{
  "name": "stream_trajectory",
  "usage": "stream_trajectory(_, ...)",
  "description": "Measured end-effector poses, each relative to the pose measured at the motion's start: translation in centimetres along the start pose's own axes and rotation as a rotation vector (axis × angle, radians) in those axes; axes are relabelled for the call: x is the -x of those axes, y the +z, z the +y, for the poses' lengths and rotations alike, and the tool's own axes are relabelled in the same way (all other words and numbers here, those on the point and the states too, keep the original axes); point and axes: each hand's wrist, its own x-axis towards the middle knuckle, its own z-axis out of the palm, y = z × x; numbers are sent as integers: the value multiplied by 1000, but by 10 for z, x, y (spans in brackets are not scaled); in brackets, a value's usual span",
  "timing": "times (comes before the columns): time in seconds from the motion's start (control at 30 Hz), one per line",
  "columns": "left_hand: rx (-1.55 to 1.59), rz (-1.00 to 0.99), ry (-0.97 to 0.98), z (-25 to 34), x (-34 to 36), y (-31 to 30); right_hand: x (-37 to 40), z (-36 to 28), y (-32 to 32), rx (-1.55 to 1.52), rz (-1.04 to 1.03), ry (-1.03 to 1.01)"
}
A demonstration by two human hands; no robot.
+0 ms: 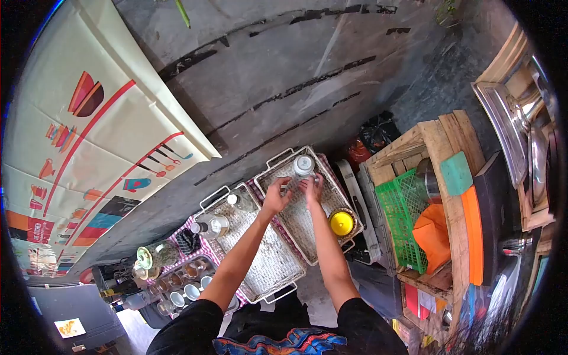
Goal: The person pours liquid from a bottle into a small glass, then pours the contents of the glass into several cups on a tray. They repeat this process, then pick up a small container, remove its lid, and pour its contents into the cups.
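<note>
A clear jar with a grey-white lid (305,164) stands at the far end of the right white wicker tray (296,220). My left hand (277,195) is over the tray's left side, fingers bent and apart, with nothing visible in it. Just in front of the jar is my right hand (312,190), its fingers apart beside the jar's lower part; whether they touch the glass I cannot make out. A yellow-lidded container (341,223) sits at the same tray's right edge, beside my right forearm.
The left wicker tray (266,266) bears a glass jar (218,225) and a bottle (239,201). White cups (191,291) and glasses stand further left. On the right, a wooden crate (441,177) holds a green plastic basket (399,219). A grey wall (278,77) rises behind.
</note>
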Motion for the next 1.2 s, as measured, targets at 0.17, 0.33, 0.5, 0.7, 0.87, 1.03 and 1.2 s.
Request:
stream_trajectory(0.17, -25, 39, 5, 4, 3, 0, -9, 13, -5, -12, -24, 25)
stream_trajectory(0.33, -45, 76, -8, 4, 1, 3, 15, 14, -7, 100, -53, -80)
stream_trajectory(0.5, 81, 79, -70, 11, 1, 4, 51, 3, -9, 120, -25, -138)
stream_trajectory(0.7, 377, -11, -308, 14, 6, 2, 109, -26, -44, 773, -89, -637)
stream_trajectory(0.87, 492, -102, -396, 28, 58, -8, 171, -58, -48, 744, -159, -819)
stream_trajectory(1.03, 726, -5, -391, 71, 122, -45, 212, -62, -52, 867, -356, -1007)
stream_trajectory(1.2, 822, 20, -311, 93, 192, -94, 270, -38, -25, 630, -489, -822)
